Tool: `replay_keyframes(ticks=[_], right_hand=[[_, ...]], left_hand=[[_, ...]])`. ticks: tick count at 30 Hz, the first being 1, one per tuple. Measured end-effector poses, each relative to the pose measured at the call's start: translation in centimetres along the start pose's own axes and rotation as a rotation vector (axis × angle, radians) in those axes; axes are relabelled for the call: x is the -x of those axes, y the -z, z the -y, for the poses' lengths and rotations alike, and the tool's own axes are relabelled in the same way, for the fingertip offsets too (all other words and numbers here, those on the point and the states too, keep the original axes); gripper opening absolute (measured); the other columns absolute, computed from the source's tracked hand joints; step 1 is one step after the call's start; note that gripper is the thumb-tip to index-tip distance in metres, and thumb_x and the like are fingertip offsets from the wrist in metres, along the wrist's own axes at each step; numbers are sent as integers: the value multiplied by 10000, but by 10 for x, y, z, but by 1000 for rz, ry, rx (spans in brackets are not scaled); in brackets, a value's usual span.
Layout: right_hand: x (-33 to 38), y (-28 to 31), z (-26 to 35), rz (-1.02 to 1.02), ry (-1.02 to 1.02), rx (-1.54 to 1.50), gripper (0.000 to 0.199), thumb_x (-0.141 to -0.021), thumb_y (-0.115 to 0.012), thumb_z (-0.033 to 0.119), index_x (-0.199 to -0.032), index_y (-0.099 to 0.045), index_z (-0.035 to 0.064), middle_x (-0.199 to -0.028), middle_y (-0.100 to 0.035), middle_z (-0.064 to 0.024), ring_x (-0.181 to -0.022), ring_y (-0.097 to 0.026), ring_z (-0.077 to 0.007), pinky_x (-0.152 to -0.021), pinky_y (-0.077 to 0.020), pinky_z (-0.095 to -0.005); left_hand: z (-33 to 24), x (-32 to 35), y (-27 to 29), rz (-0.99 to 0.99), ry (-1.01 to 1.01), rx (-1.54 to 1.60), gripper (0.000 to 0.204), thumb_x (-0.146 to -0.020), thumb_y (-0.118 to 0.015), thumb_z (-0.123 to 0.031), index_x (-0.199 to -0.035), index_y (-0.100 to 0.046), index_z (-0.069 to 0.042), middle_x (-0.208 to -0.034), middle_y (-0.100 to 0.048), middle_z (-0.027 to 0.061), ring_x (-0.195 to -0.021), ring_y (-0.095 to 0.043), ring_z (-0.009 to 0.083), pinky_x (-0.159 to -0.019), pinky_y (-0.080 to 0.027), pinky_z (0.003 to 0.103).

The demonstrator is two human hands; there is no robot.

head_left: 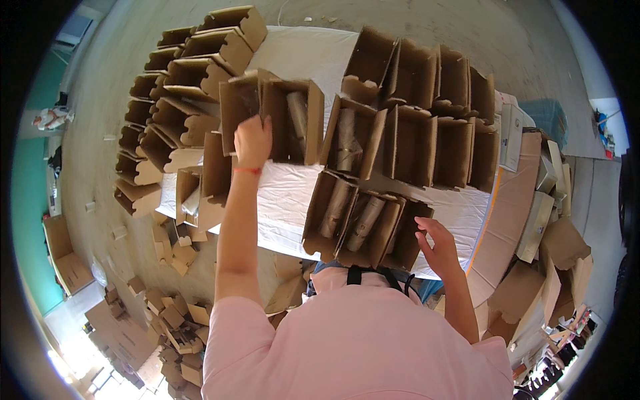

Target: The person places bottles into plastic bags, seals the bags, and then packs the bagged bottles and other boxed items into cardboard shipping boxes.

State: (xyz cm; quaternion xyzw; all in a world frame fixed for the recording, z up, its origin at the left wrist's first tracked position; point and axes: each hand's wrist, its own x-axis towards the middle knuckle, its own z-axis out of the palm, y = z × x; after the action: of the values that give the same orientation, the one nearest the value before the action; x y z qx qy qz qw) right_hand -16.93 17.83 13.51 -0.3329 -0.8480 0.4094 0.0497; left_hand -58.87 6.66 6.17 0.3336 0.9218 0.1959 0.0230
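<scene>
My left hand (253, 141) is closed on the near edge of an open cardboard box (229, 101), its thumb by the wall shared with a neighbouring box. That neighbouring box (313, 127) holds a clear-wrapped roll (297, 115). The held box's top edge looks slightly blurred. On the right, my right hand (440, 248) is open, fingers apart, beside the right wall of a near box (404, 241); whether a fingertip touches it I cannot tell. Just left of it, two boxes each hold a wrapped roll (366, 223), and another roll (347, 137) lies in a box behind them.
Rows of open cardboard boxes (193, 130) stand at the left, and more boxes (412, 157) at the right, on a white-covered table (290, 193). Flattened cardboard (510, 193) and stacked cartons (537, 227) lie at the right. Loose small boxes (177, 320) are heaped on the floor lower left.
</scene>
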Motion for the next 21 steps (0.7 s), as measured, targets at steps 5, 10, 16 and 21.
replay_keyframes(ticks=[5, 10, 16, 21], right_hand=[[-7, 7, -16, -33, 10, 15, 309, -826, -594, 9, -1133, -572, 33, -1024, -617, -157, -900, -609, -278, -824, -477, -343], [-1, 11, -35, -70, -105, -33, 299, -822, -611, 60, -1120, -589, 47, -1055, -619, -156, -961, -594, -326, -838, -477, -375], [7, 4, -50, -96, -174, -88, 293, -815, -616, 53, -1107, -594, 45, -1041, -624, -159, -961, -598, -320, -837, -479, -374], [-9, 14, -55, -138, -203, -111, 276, -814, -611, 43, -1090, -602, 37, -1044, -624, -158, -954, -600, -316, -839, -477, -368]], left_hand=[[-14, -102, -29, 2, 2, -85, 338, -874, -520, -320, -835, -647, -9, -873, -635, 229, -848, -604, 413, -749, -486, 475], [-38, -174, -56, 40, 42, -116, 349, -876, -519, -341, -880, -658, -21, -928, -640, 219, -906, -605, 400, -780, -487, 466], [-66, -219, -87, 78, 105, -94, 344, -870, -530, -354, -920, -663, -40, -970, -640, 204, -942, -598, 392, -805, -481, 460], [-54, -231, -123, -13, -37, 75, 440, -858, -559, -338, -1151, -552, -10, -1114, -593, 206, -1041, -560, 365, -899, -437, 444]])
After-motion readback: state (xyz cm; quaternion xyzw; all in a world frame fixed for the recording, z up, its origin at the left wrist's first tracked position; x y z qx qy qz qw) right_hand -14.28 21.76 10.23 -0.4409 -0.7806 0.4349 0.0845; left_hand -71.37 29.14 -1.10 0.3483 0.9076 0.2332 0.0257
